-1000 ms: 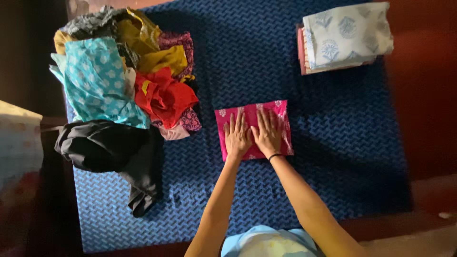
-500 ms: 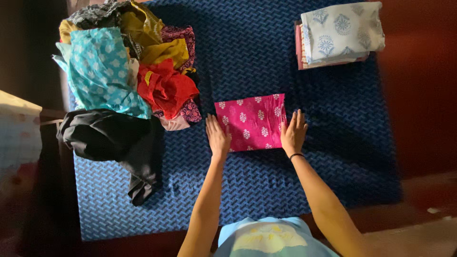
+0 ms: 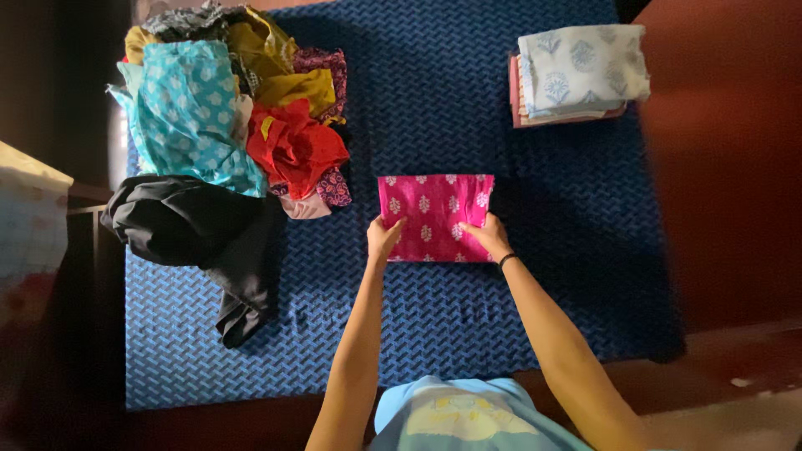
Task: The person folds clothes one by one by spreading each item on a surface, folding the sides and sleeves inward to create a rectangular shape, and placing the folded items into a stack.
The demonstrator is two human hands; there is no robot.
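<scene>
My left hand (image 3: 383,238) grips the near left corner of the folded pink cloth (image 3: 434,215), its fingers closed on the edge. My right hand (image 3: 487,235), with a dark band at the wrist, grips the near right corner the same way, fingers pinched on the fabric. The cloth is a rectangle of bright pink printed with small white motifs, and it lies flat near the middle of the blue patterned mat (image 3: 434,100), which covers the bed.

At 10 o'clock from the cloth sits a loose heap of clothes (image 3: 242,108): a turquoise piece with white flowers on the left, a red one just beside the pink cloth's far left corner, mustard yellow ones behind it, and a dark patterned one at the back. A black garment (image 3: 192,234) sprawls at 9 o'clock, touching the heap and trailing toward me.

At 1 o'clock, well apart from my hands, stands a neat stack of folded cloths (image 3: 576,75), the top one pale with blue round prints, pink edges showing beneath.

I see no packages, labels or signs that I can make out.
</scene>
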